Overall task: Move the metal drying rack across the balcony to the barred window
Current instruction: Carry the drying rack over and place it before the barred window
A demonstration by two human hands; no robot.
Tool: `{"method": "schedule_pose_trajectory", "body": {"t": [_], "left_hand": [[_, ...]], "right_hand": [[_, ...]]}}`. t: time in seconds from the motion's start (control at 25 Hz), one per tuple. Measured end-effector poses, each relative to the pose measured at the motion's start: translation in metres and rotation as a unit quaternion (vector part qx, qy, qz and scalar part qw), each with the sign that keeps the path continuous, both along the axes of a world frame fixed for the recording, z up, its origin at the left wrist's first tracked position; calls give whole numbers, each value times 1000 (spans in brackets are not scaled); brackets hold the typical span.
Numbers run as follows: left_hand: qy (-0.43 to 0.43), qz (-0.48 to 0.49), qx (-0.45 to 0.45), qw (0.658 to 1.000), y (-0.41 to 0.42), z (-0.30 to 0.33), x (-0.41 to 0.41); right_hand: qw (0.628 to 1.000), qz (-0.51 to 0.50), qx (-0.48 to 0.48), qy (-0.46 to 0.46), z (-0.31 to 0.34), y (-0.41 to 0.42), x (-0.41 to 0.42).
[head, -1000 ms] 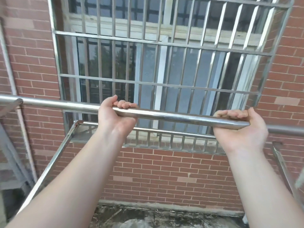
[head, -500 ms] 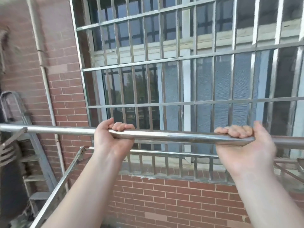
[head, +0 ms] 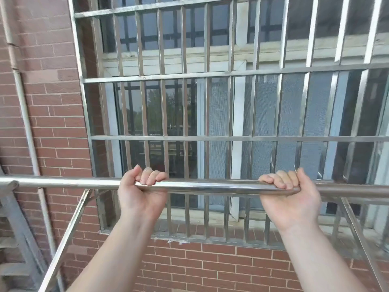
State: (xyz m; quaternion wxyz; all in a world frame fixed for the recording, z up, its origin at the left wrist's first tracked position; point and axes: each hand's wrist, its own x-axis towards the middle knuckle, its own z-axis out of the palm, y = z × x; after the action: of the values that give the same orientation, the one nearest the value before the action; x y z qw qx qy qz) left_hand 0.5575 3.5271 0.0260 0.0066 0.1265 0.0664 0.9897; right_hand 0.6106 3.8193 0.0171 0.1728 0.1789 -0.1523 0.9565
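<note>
Gripping the top rail of the metal drying rack (head: 210, 187) from beneath, palms up: left hand (head: 141, 197) and right hand (head: 291, 200), fingers (head: 150, 178) curled over the rail and clenched on it. Rack stands just before the barred window (head: 231, 106) in the brick wall (head: 56, 131). Rail ends cut off both sides; legs only partly seen, feet hidden. Grey drainpipe (head: 27, 127) left.

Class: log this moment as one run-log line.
left hand: gripping top rail | right hand: gripping same rail | drying rack: facing barred window
</note>
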Motion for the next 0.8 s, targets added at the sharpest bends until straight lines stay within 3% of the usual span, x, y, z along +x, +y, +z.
{"method": "schedule_pose_trajectory", "body": {"t": [0.2,0.44,0.8], "left_hand": [[24,-37,2,999,-32,-35,-23],[-7,-49,-37,998,-50,-90,-28],[4,-47,-74,996,-68,-113,7]], "right_hand": [[1000,-10,16,-1,-33,-27,-7],[998,-28,-3,-50,-90,-52,2],[998,-49,-9,-37,-114,-65,45]]}}
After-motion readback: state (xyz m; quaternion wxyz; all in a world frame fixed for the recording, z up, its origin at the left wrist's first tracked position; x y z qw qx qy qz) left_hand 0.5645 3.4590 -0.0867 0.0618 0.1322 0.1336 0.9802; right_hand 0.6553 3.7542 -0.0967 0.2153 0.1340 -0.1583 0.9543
